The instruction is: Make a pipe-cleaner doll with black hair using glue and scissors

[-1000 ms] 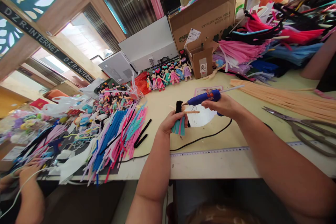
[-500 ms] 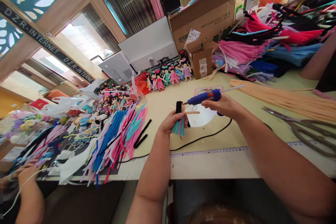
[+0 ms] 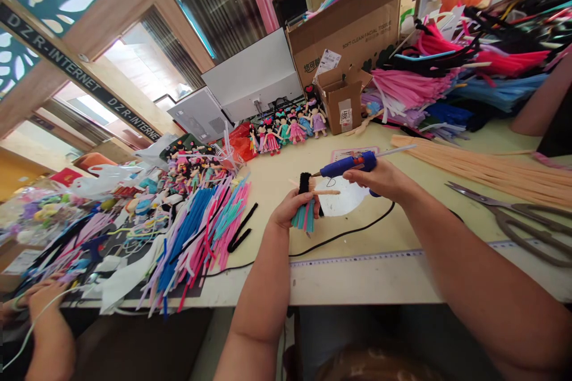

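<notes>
Closed around a small pipe-cleaner doll [image 3: 304,218], my left hand [image 3: 289,207] keeps it upright above the table. The doll has black hair, peach arms and a teal skirt with some pink. A blue hot glue gun [image 3: 348,165] is gripped in my right hand [image 3: 379,180], a clear glue stick poking out of its back. Its nozzle points left and is at the doll's head, by the black hair; whether it touches I cannot tell. Beneath them lies a white sheet [image 3: 346,199]. My left fingertips are partly hidden behind the doll.
Large scissors [image 3: 513,214] and peach pipe cleaners [image 3: 482,166] lie to the right. Blue and pink pipe cleaners [image 3: 192,232] and a bent black one [image 3: 241,229] are on the left. Finished dolls [image 3: 290,125] stand behind, near a small carton [image 3: 343,101]. A co-worker's hands [image 3: 47,292] show at far left.
Almost nothing differs. The glue gun and doll stay in place within a slight shift, and the co-worker's hands at far left have moved a little.
</notes>
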A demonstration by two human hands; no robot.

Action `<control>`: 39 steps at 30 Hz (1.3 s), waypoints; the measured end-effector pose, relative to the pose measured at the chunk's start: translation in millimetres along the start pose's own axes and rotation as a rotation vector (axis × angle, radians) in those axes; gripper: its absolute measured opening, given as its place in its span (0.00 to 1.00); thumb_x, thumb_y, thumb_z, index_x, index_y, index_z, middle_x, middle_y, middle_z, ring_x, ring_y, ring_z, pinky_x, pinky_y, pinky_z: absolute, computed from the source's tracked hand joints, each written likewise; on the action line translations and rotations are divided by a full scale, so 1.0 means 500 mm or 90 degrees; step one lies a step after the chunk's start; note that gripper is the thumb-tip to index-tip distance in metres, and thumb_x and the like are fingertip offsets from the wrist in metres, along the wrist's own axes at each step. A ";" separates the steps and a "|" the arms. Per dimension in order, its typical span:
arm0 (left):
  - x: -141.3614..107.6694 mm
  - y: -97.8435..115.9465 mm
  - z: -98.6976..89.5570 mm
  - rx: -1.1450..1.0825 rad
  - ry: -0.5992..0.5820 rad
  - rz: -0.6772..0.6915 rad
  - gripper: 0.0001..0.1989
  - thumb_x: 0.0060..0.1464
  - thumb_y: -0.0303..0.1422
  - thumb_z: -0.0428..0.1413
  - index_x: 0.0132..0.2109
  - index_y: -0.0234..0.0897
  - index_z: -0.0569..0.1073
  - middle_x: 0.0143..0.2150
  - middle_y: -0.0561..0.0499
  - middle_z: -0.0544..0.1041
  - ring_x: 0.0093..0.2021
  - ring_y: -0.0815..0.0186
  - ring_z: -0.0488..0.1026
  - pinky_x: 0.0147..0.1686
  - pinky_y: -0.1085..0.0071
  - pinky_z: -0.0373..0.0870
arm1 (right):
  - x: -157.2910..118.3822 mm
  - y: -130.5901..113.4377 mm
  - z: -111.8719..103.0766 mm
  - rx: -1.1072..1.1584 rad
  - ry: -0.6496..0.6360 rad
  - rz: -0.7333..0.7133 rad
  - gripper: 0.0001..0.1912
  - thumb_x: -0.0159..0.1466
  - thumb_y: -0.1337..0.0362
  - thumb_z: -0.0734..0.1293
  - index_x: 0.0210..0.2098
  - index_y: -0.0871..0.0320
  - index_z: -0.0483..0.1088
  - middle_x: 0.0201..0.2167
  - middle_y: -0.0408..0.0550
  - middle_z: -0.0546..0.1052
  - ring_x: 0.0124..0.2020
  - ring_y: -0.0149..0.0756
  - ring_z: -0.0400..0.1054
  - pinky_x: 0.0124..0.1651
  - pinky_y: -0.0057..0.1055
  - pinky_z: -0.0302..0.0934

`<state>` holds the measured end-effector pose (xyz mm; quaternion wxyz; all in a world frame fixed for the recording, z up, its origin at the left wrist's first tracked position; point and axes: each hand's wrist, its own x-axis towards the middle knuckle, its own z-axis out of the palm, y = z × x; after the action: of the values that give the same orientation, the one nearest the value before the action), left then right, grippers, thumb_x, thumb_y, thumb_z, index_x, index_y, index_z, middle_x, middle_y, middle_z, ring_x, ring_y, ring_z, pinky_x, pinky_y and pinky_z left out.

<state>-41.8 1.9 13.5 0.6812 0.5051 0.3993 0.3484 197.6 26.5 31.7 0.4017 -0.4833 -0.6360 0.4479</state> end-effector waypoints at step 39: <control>-0.002 0.000 -0.002 -0.001 -0.004 0.005 0.20 0.41 0.45 0.62 0.31 0.30 0.70 0.22 0.48 0.73 0.21 0.67 0.71 0.23 0.70 0.67 | -0.007 -0.015 0.001 0.005 -0.017 -0.023 0.16 0.52 0.48 0.68 0.22 0.55 0.71 0.20 0.44 0.72 0.21 0.30 0.61 0.18 0.27 0.50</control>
<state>-42.9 1.5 13.7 0.6819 0.5069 0.3948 0.3496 196.0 21.9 38.7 0.4031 -0.4642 -0.6482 0.4492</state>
